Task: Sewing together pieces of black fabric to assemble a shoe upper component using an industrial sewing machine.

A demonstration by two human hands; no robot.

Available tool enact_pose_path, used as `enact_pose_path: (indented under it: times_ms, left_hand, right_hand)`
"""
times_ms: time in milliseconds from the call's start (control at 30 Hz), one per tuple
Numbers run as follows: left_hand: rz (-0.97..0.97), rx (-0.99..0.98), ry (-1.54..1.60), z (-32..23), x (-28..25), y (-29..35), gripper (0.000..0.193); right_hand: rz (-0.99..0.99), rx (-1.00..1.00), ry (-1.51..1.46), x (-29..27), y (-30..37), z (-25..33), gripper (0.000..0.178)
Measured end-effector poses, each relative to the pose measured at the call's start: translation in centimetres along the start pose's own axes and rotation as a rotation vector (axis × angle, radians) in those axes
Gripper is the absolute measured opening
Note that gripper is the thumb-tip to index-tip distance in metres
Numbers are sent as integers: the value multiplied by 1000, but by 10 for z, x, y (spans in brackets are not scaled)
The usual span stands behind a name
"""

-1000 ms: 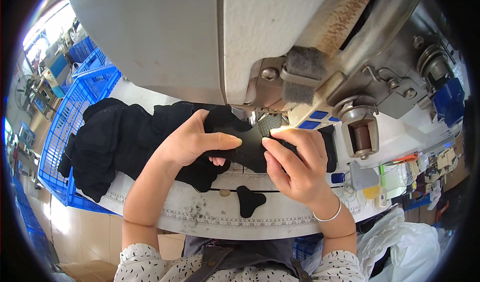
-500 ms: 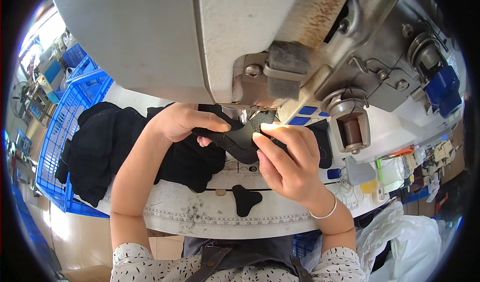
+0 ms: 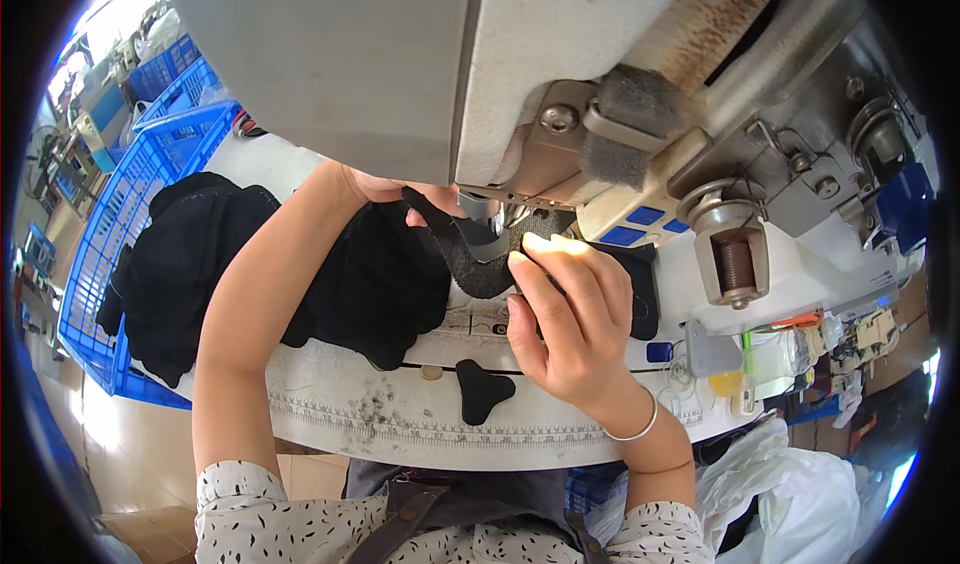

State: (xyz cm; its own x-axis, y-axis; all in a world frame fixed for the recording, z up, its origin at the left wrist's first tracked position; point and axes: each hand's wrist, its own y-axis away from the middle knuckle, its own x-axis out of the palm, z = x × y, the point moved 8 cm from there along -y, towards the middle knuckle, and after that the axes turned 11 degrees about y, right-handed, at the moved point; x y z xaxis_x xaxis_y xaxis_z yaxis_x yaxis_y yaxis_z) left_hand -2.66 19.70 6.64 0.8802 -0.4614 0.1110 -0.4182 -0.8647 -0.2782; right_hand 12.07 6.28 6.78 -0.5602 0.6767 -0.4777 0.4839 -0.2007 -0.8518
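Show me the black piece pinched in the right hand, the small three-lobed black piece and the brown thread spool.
Pinched black piece (image 3: 478,278): head view, lower bend of its curve.
Three-lobed black piece (image 3: 482,392): head view, its middle.
Brown thread spool (image 3: 738,264): head view, the wound thread.

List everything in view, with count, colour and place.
Worktable: 1, white, across the middle
Sewing machine: 1, off-white and grey, top centre to right
Thread spool: 1, brown, in a metal holder on the machine
Fabric strip: 1, dark, at the machine's working end
Fabric heap: pieces uncountable, black, left on the table
Three-lobed patch: 1, black, table front
Crates: at least 2, blue, left
Plastic bagging: count unclear, white, lower right
Left hand: 1, bare, near the strip's left end, partly hidden
Right hand: 1, bare, fingertips at the strip
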Motion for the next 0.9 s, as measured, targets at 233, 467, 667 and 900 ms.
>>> enact_pose_path:
  times_ms: [233, 467, 667, 900]
  left_hand:
    - [-98, 120, 11, -4, -14, -12, 18]
    - [-128, 130, 6, -3, -20, -7, 19]
    - [-154, 131, 9, -5, -21, 0, 19]
    - [-172, 134, -22, -4, -28, -5, 20]
  right_hand:
    - [26, 19, 7, 4, -1, -3, 31]
    - [28, 46, -39, 8, 0, -11, 30]
    - [19, 46, -34, 8, 0, -13, 31]
    - [11, 23, -4, 7, -1, -9, 32]
